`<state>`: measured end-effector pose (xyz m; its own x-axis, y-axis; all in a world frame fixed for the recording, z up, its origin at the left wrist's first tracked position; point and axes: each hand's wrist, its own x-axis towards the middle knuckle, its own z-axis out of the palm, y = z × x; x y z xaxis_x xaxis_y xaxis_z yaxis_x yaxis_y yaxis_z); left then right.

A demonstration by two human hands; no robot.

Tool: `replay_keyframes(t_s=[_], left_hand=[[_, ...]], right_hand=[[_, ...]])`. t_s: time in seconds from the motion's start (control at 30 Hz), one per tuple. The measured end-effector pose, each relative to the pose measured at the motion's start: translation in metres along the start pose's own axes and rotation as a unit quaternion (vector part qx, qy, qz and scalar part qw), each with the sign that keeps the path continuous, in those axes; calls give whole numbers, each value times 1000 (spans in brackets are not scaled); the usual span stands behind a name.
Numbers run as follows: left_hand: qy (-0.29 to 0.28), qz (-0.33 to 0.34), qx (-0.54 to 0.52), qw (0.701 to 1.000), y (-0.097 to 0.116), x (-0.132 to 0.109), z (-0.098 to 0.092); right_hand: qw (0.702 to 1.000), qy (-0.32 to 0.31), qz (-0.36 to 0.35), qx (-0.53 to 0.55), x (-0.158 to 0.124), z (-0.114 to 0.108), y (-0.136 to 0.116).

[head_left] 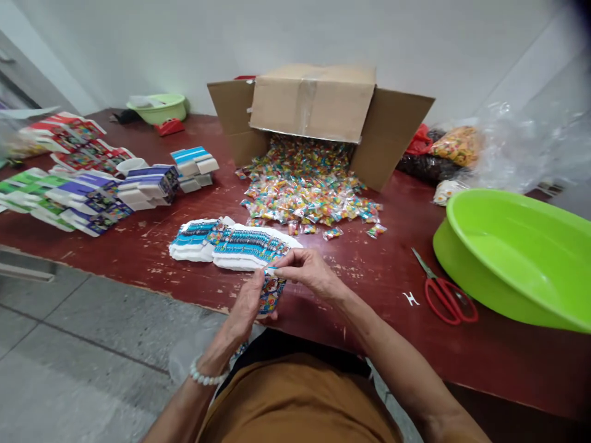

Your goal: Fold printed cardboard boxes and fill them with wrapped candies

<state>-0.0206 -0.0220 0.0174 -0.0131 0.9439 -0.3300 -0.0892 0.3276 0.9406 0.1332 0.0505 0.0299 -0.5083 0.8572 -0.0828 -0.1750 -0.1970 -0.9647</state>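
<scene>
My left hand [248, 303] is wrapped round a small blue printed carton [271, 294] and holds it upright at the table's front edge. At the carton's top, my right hand [310, 271] pinches the white-and-blue flap between thumb and fingers. Just beyond my hands lie two rows of flattened blue cartons [252, 246], packed closely side by side. Behind them, a heap of small clear-wrapped colourful candy packets [305, 194] spills from a cardboard box [316, 104] lying with its flaps open. The carton's lower end is partly hidden by my fingers.
On the right are red-handled scissors [447, 298], a white scrap [410, 299] and a large green basin [512, 264]. Stacked purple cartons [148, 183], green cartons [32, 191] and red cartons [78, 138] stand on the left. Plastic bags [503, 147] lie at the back right.
</scene>
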Motion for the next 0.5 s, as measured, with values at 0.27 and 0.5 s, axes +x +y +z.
replay_keyframes(t_s=[0.27,0.5], left_hand=[[5,-25,-44,999,-6,8,6],[1,-97,-121,988,-3,14,21]], right_hand=[[966,-29,-127,-224,-3,-9,7],[881,-67,-223,-413,-13,-10,3]])
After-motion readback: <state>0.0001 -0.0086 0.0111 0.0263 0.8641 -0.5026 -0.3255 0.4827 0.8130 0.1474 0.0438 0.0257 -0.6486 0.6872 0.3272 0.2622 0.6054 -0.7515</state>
